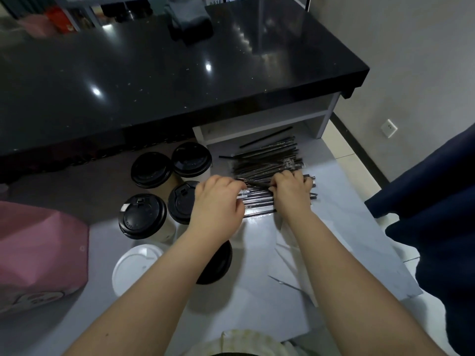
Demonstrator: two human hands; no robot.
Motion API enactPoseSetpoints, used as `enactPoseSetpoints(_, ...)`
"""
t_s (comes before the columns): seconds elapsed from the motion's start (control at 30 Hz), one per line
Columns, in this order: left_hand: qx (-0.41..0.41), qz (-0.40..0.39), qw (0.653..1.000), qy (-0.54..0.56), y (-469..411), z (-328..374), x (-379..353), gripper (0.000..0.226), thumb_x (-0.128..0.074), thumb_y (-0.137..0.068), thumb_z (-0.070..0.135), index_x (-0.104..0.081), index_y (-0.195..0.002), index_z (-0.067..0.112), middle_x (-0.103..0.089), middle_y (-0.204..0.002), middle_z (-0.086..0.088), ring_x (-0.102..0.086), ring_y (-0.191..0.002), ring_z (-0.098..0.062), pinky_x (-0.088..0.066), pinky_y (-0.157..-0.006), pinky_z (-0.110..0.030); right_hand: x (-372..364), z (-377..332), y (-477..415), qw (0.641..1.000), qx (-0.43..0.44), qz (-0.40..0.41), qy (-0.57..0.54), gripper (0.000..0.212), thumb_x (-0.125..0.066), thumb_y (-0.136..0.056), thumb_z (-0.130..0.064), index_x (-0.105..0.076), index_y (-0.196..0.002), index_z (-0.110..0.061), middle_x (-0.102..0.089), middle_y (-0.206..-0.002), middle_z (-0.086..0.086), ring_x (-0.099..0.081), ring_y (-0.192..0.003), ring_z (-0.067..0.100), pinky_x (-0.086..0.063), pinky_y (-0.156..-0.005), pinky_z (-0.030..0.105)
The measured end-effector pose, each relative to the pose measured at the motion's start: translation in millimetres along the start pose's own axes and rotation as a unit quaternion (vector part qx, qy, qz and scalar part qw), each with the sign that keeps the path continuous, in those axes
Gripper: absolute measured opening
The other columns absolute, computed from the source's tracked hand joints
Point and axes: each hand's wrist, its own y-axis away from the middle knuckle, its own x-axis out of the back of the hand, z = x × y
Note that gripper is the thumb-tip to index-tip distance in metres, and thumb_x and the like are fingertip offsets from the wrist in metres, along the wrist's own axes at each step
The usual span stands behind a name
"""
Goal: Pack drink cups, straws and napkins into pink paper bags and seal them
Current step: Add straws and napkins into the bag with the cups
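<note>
A pile of black wrapped straws [267, 158] lies on the light work surface [347, 227] under the black counter. My left hand [218, 201] rests on the pile's left end, fingers curled over the straws. My right hand [291, 191] is closed around one black straw [257, 183] that slants across the pile. Left of the straws stand several paper cups with black lids [142, 217]; one cup has a white lid [135, 268]. A pink paper bag [38, 250] sits at the left edge. White napkins [290, 255] lie under my right forearm.
A glossy black counter [154, 73] overhangs the far side, with a white shelf [262, 119] beneath it. Dark blue fabric [437, 214] hangs at the right edge. A dark folded cloth [190, 24] and boxes sit at the counter's far end.
</note>
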Motion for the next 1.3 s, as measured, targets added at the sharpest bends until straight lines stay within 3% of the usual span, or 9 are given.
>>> enactPoseSetpoints(0.1,-0.008,0.006,1.0,-0.004,-0.4,-0.6,0.6,0.034,-0.055,-0.089,0.022,-0.062,-0.122,0.025,-0.06,-0.122,0.007,-0.042,-0.124,-0.02,-0.02,-0.1,-0.034,6.5,4.5,-2.3,0.995,-0.014,0.045,-0.083,0.017,-0.064,-0.086,-0.011,-0.053,-0.092,-0.022,-0.062,-0.101,0.003,-0.042,-0.095,0.025,-0.025,-0.082,0.04)
enactPoseSetpoints(0.23,-0.006,0.019,1.0,0.007,0.4,-2.7,4.0,0.031,-0.054,-0.09,0.022,-0.063,-0.12,0.026,-0.061,-0.12,0.008,-0.043,-0.122,-0.017,-0.02,-0.1,-0.034,20.8,8.9,-1.4,0.992,-0.019,0.052,-0.114,0.021,-0.045,-0.09,0.004,-0.047,-0.094,-0.017,-0.064,-0.087,0.008,-0.049,-0.08,0.031,-0.031,-0.075,0.037)
enactPoseSetpoints(0.3,-0.003,0.028,1.0,0.012,2.5,-5.6,7.9,0.031,-0.055,-0.091,0.023,-0.063,-0.12,0.027,-0.061,-0.119,0.009,-0.043,-0.122,-0.016,-0.02,-0.102,-0.034,30.0,9.7,0.7,0.989,-0.012,0.031,-0.144,0.018,-0.044,-0.093,-0.001,-0.046,-0.102,-0.016,-0.066,-0.097,0.006,-0.051,-0.078,0.027,-0.036,-0.066,0.035)
enactPoseSetpoints(0.4,0.015,0.049,0.998,0.024,6.5,-15.3,18.8,0.031,-0.057,-0.09,0.023,-0.063,-0.121,0.027,-0.061,-0.12,0.009,-0.042,-0.124,-0.017,-0.022,-0.103,-0.036,47.7,-1.5,7.8,0.978,0.043,-0.018,-0.204,0.01,-0.044,-0.101,-0.027,-0.042,-0.109,-0.022,-0.062,-0.095,0.001,-0.051,-0.07,0.014,-0.033,-0.054,0.03)
enactPoseSetpoints(0.5,0.047,0.063,0.996,0.037,10.6,-28.5,33.1,0.033,-0.057,-0.09,0.022,-0.063,-0.122,0.026,-0.061,-0.124,0.008,-0.043,-0.125,-0.018,-0.025,-0.104,-0.037,70.1,-22.8,19.4,0.974,0.09,-0.03,-0.204,0.027,-0.053,-0.096,-0.042,-0.047,-0.113,-0.022,-0.056,-0.095,-0.005,-0.052,-0.08,0.019,-0.042,-0.065,0.035)
enactPoseSetpoints(0.63,0.068,0.082,0.993,0.05,24.8,-47.0,53.8,0.033,-0.058,-0.089,0.024,-0.064,-0.121,0.027,-0.062,-0.122,0.007,-0.047,-0.121,-0.021,-0.03,-0.1,-0.038,93.1,-54.9,35.2,0.979,0.14,0.007,-0.146,0.015,-0.047,-0.099,-0.033,-0.043,-0.09,-0.021,-0.052,-0.077,-0.002,-0.052,-0.073,0.027,-0.034,-0.055,0.035)
enactPoseSetpoints(1.0,0.116,0.236,0.963,0.058,107.8,-153.0,159.3,0.029,-0.068,-0.084,0.023,-0.07,-0.112,0.019,-0.069,-0.11,0.001,-0.058,-0.109,-0.027,-0.045,-0.092,-0.046,140.5,-209.5,68.5,0.949,0.285,0.026,-0.131,0.024,-0.041,-0.102,-0.036,-0.036,-0.083,-0.022,-0.045,-0.069,-0.003,-0.042,-0.06,0.017,-0.026,-0.048,0.035)
enactPoseSetpoints(1.17,0.149,0.246,0.957,0.037,151.9,-218.9,200.4,0.028,-0.066,-0.086,0.024,-0.069,-0.114,0.022,-0.068,-0.112,0.004,-0.055,-0.112,-0.023,-0.04,-0.096,-0.046,142.1,-290.9,84.2,0.938,0.312,0.018,-0.149,0.025,-0.042,-0.101,-0.038,-0.038,-0.081,-0.024,-0.048,-0.069,-0.002,-0.047,-0.064,0.02,-0.03,-0.05,0.034)
enactPoseSetpoints(1.3,0.167,0.247,0.954,0.039,186.5,-280.7,226.0,0.026,-0.065,-0.087,0.024,-0.069,-0.113,0.023,-0.068,-0.111,0.007,-0.056,-0.112,-0.02,-0.042,-0.097,-0.045,140.2,-345.1,98.4,0.931,0.304,0.025,-0.2,0.025,-0.044,-0.1,-0.039,-0.045,-0.085,-0.02,-0.053,-0.07,-0.002,-0.05,-0.067,0.021,-0.043,-0.06,0.041)
